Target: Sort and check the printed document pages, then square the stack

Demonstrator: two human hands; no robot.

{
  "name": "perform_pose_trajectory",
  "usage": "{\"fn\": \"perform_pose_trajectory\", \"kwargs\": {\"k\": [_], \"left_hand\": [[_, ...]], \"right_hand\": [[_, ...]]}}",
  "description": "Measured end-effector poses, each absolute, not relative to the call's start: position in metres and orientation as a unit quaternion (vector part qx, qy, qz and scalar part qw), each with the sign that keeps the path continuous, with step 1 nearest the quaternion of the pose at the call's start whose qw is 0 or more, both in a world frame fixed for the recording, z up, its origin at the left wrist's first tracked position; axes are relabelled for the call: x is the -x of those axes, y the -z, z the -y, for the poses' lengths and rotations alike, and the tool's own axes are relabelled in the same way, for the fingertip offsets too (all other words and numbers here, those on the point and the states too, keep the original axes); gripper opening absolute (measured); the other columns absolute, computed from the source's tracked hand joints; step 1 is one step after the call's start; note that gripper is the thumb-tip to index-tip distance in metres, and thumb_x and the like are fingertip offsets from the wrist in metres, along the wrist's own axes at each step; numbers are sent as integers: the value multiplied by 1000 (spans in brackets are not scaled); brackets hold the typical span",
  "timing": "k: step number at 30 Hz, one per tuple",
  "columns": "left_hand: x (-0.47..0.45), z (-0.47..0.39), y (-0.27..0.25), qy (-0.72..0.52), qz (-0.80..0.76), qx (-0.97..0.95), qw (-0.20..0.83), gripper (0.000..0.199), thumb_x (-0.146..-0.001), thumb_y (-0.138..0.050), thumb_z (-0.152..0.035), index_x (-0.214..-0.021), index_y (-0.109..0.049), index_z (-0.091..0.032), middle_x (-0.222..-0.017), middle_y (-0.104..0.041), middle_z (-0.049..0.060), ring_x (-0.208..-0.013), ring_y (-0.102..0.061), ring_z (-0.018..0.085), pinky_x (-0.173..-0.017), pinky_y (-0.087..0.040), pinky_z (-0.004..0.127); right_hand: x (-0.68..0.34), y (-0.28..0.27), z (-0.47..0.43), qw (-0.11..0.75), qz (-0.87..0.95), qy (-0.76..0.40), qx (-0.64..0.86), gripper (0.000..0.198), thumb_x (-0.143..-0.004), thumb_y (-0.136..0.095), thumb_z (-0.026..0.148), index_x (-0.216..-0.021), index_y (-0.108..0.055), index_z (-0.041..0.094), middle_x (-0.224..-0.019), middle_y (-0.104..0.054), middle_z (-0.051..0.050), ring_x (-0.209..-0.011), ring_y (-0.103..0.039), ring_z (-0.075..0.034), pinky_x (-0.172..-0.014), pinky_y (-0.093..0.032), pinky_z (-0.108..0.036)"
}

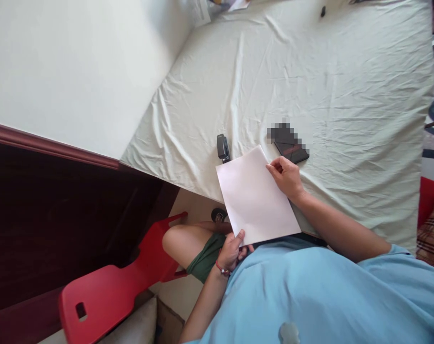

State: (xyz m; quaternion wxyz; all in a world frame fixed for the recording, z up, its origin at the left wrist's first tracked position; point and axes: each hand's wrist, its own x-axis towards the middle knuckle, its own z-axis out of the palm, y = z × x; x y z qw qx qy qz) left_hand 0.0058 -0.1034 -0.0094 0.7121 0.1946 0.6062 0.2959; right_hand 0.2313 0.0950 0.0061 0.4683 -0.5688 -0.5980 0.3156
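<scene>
Head view: paper (pixel 256 200) lies between the hands (pixel 232 251) (pixel 287 177), which pinch its near corner and right edge.

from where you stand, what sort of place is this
Probably a room in a home, judging by the wrinkled pale-green spread cloth, the red plastic chair and the brown plaid fabric.

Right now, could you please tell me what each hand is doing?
Left hand: closed, holding the white paper near a corner.
Right hand: closed, pinching the paper's edge.
</scene>
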Motion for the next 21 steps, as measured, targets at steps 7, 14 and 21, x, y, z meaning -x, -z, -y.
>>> {"fn": "perform_pose_trajectory", "kwargs": {"k": [7, 14, 21], "left_hand": [[-4, 104, 2, -301, -614, -193, 704, 76, -69, -74, -77, -96, -63, -6, -47, -60, 4, -30, -29, 4, -34, -11, 18], [-6, 102, 5, -302, -611, -191, 706, 74, -67, -74, -79, -93, -60, -10, -45, -57, 1, -30, -27, 4, -34, -10, 18], [-7, 102, 6, -322, -594, -200, 710, 69, -72, -73, -76, -88, -60, -10, -46, -58, 2, -29, -26, 4, -34, -9, 19]], "right_hand": [[-232, -9, -90, 439, 653, -238, 569, 22, -96, -55, 34, -81, -63, 20, -77, -64, -3, -68, -55, -16, -68, -41, -30], [-231, -19, -86, 488, 655, -183, 547, 17, -97, -57, 30, -91, -71, 23, -92, -68, -6, -80, -61, -19, -73, -46, -32], [-243, -50, -87, 480, 732, -378, 301, 8, -92, -70, 30, -87, -72, 23, -115, -74, -6, -115, -61, -23, -106, -43, -42]]}}
